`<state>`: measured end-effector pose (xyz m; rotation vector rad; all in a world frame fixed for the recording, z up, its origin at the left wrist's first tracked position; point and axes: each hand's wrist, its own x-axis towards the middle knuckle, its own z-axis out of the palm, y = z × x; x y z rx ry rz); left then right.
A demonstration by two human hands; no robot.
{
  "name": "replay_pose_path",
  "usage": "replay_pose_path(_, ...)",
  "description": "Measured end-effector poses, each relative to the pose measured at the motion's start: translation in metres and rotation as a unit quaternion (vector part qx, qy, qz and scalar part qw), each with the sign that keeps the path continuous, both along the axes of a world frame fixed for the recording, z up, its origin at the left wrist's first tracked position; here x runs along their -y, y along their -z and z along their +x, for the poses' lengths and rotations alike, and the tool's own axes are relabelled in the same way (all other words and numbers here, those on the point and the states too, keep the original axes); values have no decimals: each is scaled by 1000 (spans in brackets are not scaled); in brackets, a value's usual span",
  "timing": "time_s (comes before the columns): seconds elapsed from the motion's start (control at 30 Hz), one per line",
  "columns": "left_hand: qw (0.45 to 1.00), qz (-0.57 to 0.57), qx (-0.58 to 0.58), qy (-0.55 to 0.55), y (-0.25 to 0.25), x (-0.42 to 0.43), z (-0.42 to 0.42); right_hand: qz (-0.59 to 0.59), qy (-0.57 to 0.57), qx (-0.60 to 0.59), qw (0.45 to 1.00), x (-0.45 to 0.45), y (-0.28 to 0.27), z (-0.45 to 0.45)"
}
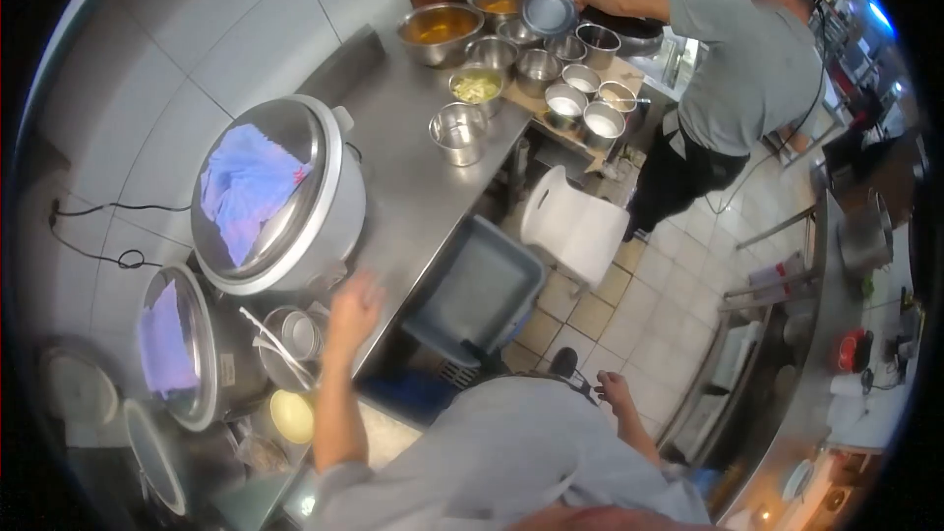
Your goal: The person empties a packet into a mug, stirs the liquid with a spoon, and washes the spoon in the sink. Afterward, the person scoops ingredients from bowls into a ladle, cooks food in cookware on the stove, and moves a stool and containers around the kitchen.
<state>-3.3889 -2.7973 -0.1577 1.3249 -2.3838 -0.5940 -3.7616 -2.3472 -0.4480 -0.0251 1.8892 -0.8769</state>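
My left hand (pixel 356 303) is over the edge of the steel counter (pixel 398 206), smeared by motion, so its fingers do not show clearly. Just beyond it stands a large rice cooker (pixel 329 192) with a blue cloth (pixel 251 182) on its lid. Metal cups (pixel 295 331) and a white-handled utensil (pixel 278 342) are close to my left wrist. On the other side of my body, my right hand (pixel 616 389) hangs beside my grey shirt (pixel 531 442) above the tiled floor. Its fingers are loosely bent and apart, with nothing visible in them.
A second cloth-topped cooker (pixel 202 344) stands nearer on the left. Steel bowls (pixel 440 31) crowd the counter's far end. A grey tub (pixel 477 285) and white stool (pixel 573 226) occupy the aisle. A co-worker (pixel 747 64) reaches toward a round grey lid (pixel 549 12).
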Motion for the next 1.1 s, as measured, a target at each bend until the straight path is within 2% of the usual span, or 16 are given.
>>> replay_pose_path(0.2, 981, 118, 149, -46, 124, 10, -17, 3, 41, -43, 998, -4, -15, -9)
replay_pose_path(0.27, 972, 152, 172, -56, 137, 2, -21, -5, 21, -45, 999, 3, -15, -18)
replay_pose_path(0.37, 980, 79, 171, -72, 142, -16, -28, -34, -1, -61, 998, 17, -14, -27)
replay_pose_path(0.43, 984, 75, 151, -52, 140, -22, -24, -42, -68, -81, 993, 26, -8, -39)
replay_pose_path(0.5, 990, 14, 122, -69, 159, -34, -11, -26, -167, -130, 977, 40, -3, -49)
replay_pose_path(0.53, 990, -8, 119, -78, 174, -38, -3, -76, -272, -200, 938, 34, 39, -64)
replay_pose_path(0.57, 988, 20, 119, -92, 167, -47, 0, -203, -236, -254, 916, 28, 73, -69)
replay_pose_path(0.63, 983, 5, 134, -122, 162, -69, 7, -242, -311, -298, 869, 23, 132, -92)
replay_pose_path(0.7, 969, 48, 171, -173, 146, -87, 11, -8, -317, -74, 945, 16, 158, -102)
replay_pose_path(0.73, 959, 92, 180, -197, 135, -96, 13, -15, -323, -80, 943, 22, 153, -104)
replay_pose_path(0.87, 941, 107, 217, -238, 129, -122, 32, -57, -256, -77, 962, 40, 141, -111)
replay_pose_path(0.93, 910, 172, 263, -271, 130, -132, 37, -35, -345, -85, 934, 53, 140, -122)
replay_pose_path(0.97, 910, 139, 245, -305, 134, -141, 37, -85, -386, -183, 900, 52, 215, -134)
replay_pose_path(1.03, 914, 140, 219, -312, 127, -149, 35, -144, -432, -415, 788, 54, 262, -135)
replay_pose_path(1.07, 917, 143, 192, -320, 126, -153, 35, -109, -392, -222, 886, 60, 244, -152)
replay_pose_path(1.1, 916, 146, 195, -319, 130, -152, 36, -135, -374, -207, 894, 76, 214, -152)
